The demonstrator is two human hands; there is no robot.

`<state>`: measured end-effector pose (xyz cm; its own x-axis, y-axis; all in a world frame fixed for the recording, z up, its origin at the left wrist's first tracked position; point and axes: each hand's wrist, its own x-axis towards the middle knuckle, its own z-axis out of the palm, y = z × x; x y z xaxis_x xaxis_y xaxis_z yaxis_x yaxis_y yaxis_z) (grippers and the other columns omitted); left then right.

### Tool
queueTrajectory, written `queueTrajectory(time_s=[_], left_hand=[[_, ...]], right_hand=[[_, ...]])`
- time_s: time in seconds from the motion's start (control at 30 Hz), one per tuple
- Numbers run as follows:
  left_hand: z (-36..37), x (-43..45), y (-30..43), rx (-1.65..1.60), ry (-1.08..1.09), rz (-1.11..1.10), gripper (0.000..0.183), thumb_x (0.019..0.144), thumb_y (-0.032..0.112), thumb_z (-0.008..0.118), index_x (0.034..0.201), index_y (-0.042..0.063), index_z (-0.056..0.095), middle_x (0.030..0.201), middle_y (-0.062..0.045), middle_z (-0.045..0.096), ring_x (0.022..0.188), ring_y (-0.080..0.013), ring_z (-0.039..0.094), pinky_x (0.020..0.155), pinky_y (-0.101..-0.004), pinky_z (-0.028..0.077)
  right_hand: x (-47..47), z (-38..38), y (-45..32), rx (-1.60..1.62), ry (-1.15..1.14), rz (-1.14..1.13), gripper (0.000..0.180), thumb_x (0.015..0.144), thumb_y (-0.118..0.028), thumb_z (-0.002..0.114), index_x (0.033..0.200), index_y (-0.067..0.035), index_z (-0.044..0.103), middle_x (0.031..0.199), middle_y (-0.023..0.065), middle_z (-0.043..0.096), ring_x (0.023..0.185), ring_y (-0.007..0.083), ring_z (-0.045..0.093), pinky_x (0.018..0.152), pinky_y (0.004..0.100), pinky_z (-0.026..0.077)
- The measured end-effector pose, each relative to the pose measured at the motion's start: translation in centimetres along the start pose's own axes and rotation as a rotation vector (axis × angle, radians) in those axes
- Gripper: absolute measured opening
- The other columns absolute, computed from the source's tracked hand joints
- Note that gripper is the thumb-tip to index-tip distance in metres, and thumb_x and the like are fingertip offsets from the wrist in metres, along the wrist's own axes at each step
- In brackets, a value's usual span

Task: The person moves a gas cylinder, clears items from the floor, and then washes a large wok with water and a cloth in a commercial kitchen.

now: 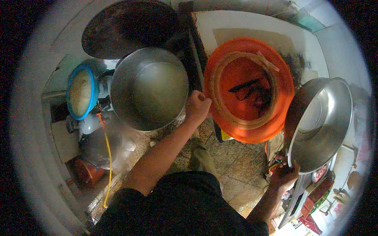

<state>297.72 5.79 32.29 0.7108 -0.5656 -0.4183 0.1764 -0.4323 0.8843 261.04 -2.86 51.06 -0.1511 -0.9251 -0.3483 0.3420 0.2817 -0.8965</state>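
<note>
My left hand [197, 108] is curled beside the right rim of a deep metal pot [125, 97]. Whether it grips a handle there is hidden. Cloudy pale liquid [159, 85] lies in the pot. With my right hand [285, 174] I hold a wide metal basin [317, 126] by its lower rim. The basin is tilted, its bare inside facing right. Between my hands stands a large orange plastic tub [212, 88]. A coiled tan hose or band [217, 97] and a dark object [248, 87] are in it.
A blue-rimmed bowl [95, 91] of pale contents stands left of the pot. A big dark round pan or lid [130, 28] is behind. A yellow hose [108, 156] hangs at left near a reddish-brown container [85, 171]. Stone tiles [236, 171] cover the floor.
</note>
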Motion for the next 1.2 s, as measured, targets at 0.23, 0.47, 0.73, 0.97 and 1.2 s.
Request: queueTrajectory(time_s=[0.23, 0.47, 0.73, 0.97, 1.2], left_hand=[[-8.5, -3.1, -1.1, -0.301, 0.141, -0.012, 0.032, 0.09, 0.012, 0.057, 0.12, 0.0, 0.057, 0.11, -0.014, 0.065, 0.101, -0.0265, 0.063, 0.092, -0.0453, 0.052], [-14.9, -7.3, -4.3, -0.294, 0.168, -0.019, 0.048, 0.088, 0.007, 0.047, 0.134, 0.0, 0.057, 0.126, -0.013, 0.065, 0.113, -0.0284, 0.063, 0.1, -0.0433, 0.051], [-22.3, -13.6, -9.7, -0.833, 0.383, -0.251, 0.037, 0.099, 0.016, 0.055, 0.134, 0.004, 0.061, 0.125, -0.009, 0.066, 0.112, -0.0275, 0.064, 0.095, -0.0423, 0.055], [-28.8, -16.6, -13.5, -0.711, 0.625, -0.386, 0.034, 0.109, 0.011, 0.039, 0.134, 0.0, 0.057, 0.122, -0.013, 0.065, 0.11, -0.0297, 0.064, 0.098, -0.0443, 0.055], [-30.7, -19.2, -15.2, -0.632, 0.584, -0.114, 0.036, 0.108, 0.013, 0.036, 0.137, 0.001, 0.054, 0.127, -0.014, 0.065, 0.115, -0.0298, 0.064, 0.103, -0.0447, 0.053]], right_hand=[[3.8, 1.7, -0.3, -0.036, -0.008, 0.104, 0.018, 0.098, -0.022, 0.052, 0.094, -0.006, 0.058, 0.074, 0.0053, 0.058, 0.064, 0.0166, 0.054, 0.056, 0.0284, 0.046], [3.6, 6.7, 1.9, -0.295, 0.026, 0.195, 0.02, 0.097, -0.024, 0.057, 0.091, -0.007, 0.063, 0.074, 0.0036, 0.063, 0.055, 0.0142, 0.053, 0.046, 0.0271, 0.041], [5.2, 7.5, 4.5, -0.122, -0.246, 0.234, 0.018, 0.098, -0.019, 0.058, 0.094, -0.003, 0.066, 0.085, 0.0093, 0.071, 0.073, 0.0196, 0.069, 0.062, 0.0281, 0.056], [6.1, 9.5, 5.8, -0.224, -0.393, 0.316, 0.019, 0.1, -0.02, 0.055, 0.103, -0.003, 0.064, 0.093, 0.0126, 0.071, 0.085, 0.0272, 0.07, 0.069, 0.0399, 0.06], [7.2, 13.7, 6.3, -0.231, -0.592, 0.383, 0.034, 0.104, -0.033, 0.052, 0.117, -0.004, 0.062, 0.095, 0.012, 0.069, 0.087, 0.0263, 0.067, 0.073, 0.0438, 0.057]])
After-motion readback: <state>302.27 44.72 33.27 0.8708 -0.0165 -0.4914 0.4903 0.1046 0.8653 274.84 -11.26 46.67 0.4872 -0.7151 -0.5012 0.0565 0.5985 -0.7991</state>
